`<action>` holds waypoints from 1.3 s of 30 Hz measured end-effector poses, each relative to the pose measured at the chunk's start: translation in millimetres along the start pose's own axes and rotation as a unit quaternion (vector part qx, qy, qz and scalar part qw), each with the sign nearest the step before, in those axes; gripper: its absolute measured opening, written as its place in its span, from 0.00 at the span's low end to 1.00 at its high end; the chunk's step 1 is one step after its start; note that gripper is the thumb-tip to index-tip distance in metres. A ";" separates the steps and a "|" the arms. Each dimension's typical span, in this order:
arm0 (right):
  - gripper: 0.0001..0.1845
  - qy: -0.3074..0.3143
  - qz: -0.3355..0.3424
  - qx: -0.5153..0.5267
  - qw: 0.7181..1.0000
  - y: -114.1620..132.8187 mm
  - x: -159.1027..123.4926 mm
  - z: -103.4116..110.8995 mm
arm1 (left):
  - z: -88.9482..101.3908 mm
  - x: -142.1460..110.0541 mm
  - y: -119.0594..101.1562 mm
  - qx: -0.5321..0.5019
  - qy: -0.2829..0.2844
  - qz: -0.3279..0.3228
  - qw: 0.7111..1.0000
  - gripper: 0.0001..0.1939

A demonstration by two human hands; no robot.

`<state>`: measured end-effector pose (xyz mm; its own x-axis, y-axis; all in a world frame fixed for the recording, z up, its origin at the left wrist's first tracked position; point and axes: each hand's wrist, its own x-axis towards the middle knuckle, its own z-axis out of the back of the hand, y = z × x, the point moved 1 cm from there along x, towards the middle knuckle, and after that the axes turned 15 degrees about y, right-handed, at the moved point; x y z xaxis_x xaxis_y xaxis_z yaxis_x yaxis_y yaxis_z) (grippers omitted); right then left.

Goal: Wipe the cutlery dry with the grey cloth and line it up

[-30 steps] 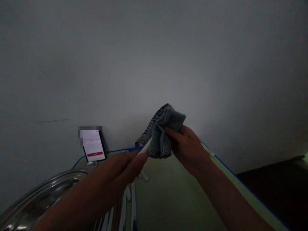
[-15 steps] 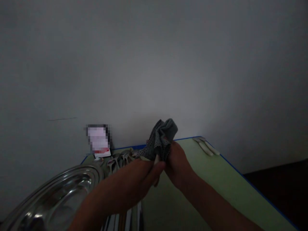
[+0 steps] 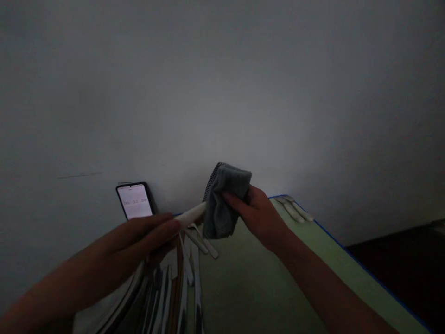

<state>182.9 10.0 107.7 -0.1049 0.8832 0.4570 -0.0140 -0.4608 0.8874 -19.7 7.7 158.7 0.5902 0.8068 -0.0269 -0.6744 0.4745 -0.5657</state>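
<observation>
My left hand (image 3: pixel 146 241) is closed around the white handle (image 3: pixel 192 215) of a piece of cutlery. Its other end is hidden in a folded grey cloth (image 3: pixel 225 199) with a black-and-white checked side. My right hand (image 3: pixel 259 213) is closed on that cloth, thumb on the near face and fingers behind. Both hands are raised above the green table (image 3: pixel 257 287). Below and to the left of them lie several metal pieces of cutlery (image 3: pixel 197 287), partly covered by my left hand and forearm.
Two pieces of white-handled cutlery (image 3: pixel 294 211) lie at the far right corner, beside the blue table edge (image 3: pixel 333 236). A lit phone (image 3: pixel 135 200) leans against the grey wall (image 3: pixel 222 93). The rim of a metal basin (image 3: pixel 121 301) shows under my left forearm.
My left hand has moved left, away from my right hand, and the white handle now shows between them. The cloth has turned its plain grey side forward. More cutlery is visible below.
</observation>
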 end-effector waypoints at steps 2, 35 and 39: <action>0.13 0.091 0.015 -0.059 0.994 11.4 -4.3 6.1 | 12.6 -3.0 0.5 0.018 0.034 0.030 0.999 0.15; 0.11 -0.099 0.036 0.413 0.905 15.5 0.7 -21.1 | 11.3 -18.9 8.6 -0.084 0.117 -0.018 0.989 0.16; 0.09 -0.064 -0.053 0.432 0.898 4.7 -2.7 -29.9 | 5.7 -10.1 0.8 -0.066 0.121 -0.037 0.990 0.17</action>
<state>153.4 2.9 108.8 -0.0330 0.9467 0.3205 0.7657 -0.1822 0.6168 -28.7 1.9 163.2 0.7356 0.6558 -0.1695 -0.5712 0.4662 -0.6756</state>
